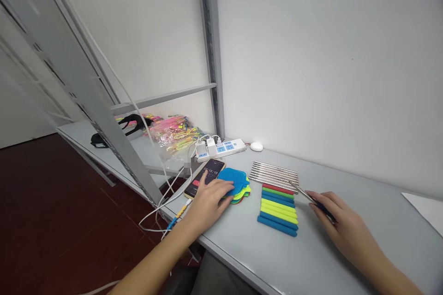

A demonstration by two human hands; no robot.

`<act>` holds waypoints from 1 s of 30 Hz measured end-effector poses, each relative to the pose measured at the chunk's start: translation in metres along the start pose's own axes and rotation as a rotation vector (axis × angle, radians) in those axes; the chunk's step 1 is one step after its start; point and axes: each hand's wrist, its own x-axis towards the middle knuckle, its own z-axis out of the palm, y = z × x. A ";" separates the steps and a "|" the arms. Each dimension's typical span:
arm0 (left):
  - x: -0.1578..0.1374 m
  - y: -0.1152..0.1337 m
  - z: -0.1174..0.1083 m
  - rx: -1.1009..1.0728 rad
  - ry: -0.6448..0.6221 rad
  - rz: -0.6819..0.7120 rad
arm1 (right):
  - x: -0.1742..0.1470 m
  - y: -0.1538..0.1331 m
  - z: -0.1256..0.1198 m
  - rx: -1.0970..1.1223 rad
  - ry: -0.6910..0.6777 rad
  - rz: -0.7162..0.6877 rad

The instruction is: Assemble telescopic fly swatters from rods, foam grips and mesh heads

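Note:
My left hand [210, 197] lies palm down with its fingers apart, partly over a phone [215, 168] and touching a stack of perforated plastic pieces that look like fly swatter heads [235, 180]. The top one is blue, with yellow-green, green and red edges below. My right hand [341, 219] grips a thin metal rod with a dark blue sleeve [323, 208], its bare end pointing left over the table. Beside that end lie a row of silver metal rods [273, 174] and a row of coloured tubes [278, 214] in red, green, blue and yellow.
A white power strip [230, 147] with plugs and a round white device [256, 146] sit by the wall. White cables trail off the left edge of the grey table [238, 244]. Bagged colourful items [173, 131] lie behind a metal shelf post [114, 138]. White paper [424, 209] is at right.

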 end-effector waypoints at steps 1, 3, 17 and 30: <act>-0.001 0.001 0.003 -0.004 0.034 0.000 | 0.001 0.000 -0.001 -0.004 0.016 -0.008; -0.002 0.004 0.007 -0.026 0.086 -0.015 | 0.001 0.001 -0.002 -0.003 0.031 -0.028; 0.082 0.055 -0.004 -0.735 0.467 -0.345 | 0.003 -0.001 -0.002 0.032 0.103 -0.055; 0.165 0.058 0.021 -1.081 -0.661 -0.006 | 0.006 0.015 -0.026 0.170 0.169 0.089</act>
